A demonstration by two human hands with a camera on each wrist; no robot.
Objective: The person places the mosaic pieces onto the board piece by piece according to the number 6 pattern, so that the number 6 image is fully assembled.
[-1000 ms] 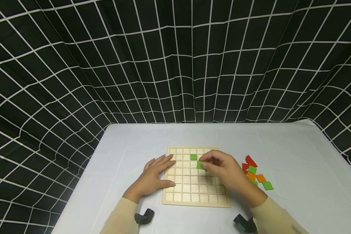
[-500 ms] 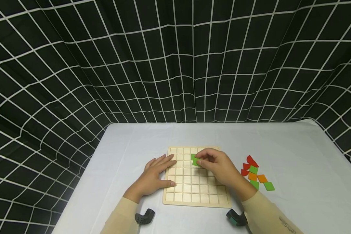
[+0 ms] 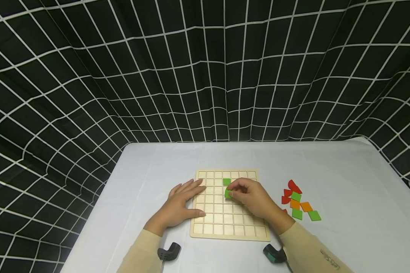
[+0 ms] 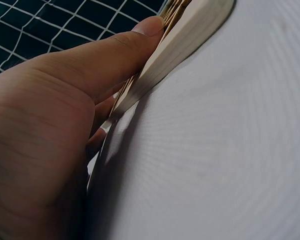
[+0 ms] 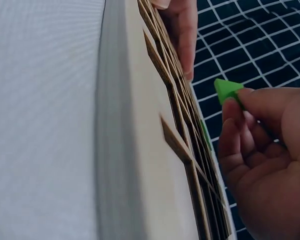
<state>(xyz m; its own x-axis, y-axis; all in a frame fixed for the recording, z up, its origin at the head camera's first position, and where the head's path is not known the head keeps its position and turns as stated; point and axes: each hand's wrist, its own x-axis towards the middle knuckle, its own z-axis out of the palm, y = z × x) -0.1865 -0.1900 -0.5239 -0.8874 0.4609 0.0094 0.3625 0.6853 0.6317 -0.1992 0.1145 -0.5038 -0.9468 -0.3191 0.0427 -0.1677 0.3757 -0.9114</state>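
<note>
A pale wooden grid board (image 3: 222, 220) lies on the white table. My left hand (image 3: 182, 204) rests on its left edge, fingers spread and thumb laid along the rim, which the left wrist view also shows. Between thumb and fingertips my right hand (image 3: 251, 197) pinches a green square tile (image 3: 227, 194) over the board's upper middle. In the right wrist view that green tile (image 5: 227, 90) is held tilted and apart from the board (image 5: 139, 125). Another green tile (image 3: 227, 182) sits in a cell just beyond it.
Right of the board lie loose flat pieces: several red rounded pieces (image 3: 292, 186), orange tiles (image 3: 295, 203) and green tiles (image 3: 314, 215). Dark wrist devices (image 3: 169, 251) sit by both sleeves. A black curtain with white grid lines (image 3: 225, 76) surrounds the table's back and sides.
My right hand has moved left with the green tile, reached up beside the placed tile, then come slightly back toward me. My left hand has stayed in place.
</note>
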